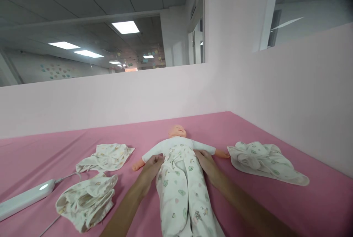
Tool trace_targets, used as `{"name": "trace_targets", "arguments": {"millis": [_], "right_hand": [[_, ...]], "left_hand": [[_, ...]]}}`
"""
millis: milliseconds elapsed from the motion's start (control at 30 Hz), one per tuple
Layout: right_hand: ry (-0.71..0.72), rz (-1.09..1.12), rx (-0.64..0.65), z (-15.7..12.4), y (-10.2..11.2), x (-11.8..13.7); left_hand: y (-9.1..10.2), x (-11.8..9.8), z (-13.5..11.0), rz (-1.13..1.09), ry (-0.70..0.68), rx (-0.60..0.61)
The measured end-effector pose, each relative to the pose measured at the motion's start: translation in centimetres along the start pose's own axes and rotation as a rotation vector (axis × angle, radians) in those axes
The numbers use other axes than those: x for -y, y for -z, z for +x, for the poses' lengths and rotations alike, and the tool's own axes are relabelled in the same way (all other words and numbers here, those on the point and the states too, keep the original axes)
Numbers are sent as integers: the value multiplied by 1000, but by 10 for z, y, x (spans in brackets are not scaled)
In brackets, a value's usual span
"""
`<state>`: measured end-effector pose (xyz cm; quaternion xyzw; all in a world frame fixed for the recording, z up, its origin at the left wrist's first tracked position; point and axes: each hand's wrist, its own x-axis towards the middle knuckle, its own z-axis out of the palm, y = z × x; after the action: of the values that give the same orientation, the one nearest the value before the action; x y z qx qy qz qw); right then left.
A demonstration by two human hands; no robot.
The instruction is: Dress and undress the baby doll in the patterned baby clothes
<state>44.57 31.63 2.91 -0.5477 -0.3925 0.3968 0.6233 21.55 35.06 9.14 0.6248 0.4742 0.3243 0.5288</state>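
Evidently the left hand [154,161] has its fingers pinched together on one side of the trousers [179,189], near the waist. The right hand [205,160] sits at the opposite side, fingers bent against the edge; from where I stand I cannot tell how tightly they close, since the tips are partly hidden. Gripping both sides at about the same height probably keeps the waist level.

The trousers cover the doll [177,131] from the waist down, both legs running toward the person. It lies on its back, head away, likely so that either hip can be reached equally. Its spread arms leave the waist uncovered, though one comes close to the left hand.

Further out, a crumpled cloth [264,161] lies at the tip of the doll's arm on the right; whether they touch I can't make out. Two more cloths [107,157] lie to the left, the nearer one beside the person's forearm. Past them rests a white device [27,196], its cord [66,176] running toward the cloths, where a sleeve could catch. Pink sheeting [138,134] spreads beneath everything, and walls [110,101] close off the far and right sides.
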Motion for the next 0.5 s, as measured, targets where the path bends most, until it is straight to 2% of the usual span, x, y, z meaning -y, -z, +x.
{"name": "trace_targets", "arguments": {"millis": [133, 233, 367, 500], "right_hand": [[55, -89, 54, -9, 14, 7], [114, -193, 224, -16, 31, 10], [99, -346, 421, -29, 51, 14], [45, -404, 491, -43, 55, 21]], "left_hand": [[5, 0, -25, 177, -61, 96], [8, -3, -46, 237, -130, 215], [11, -7, -67, 218, -54, 403], [10, 0, -71, 217, -53, 393]]}}
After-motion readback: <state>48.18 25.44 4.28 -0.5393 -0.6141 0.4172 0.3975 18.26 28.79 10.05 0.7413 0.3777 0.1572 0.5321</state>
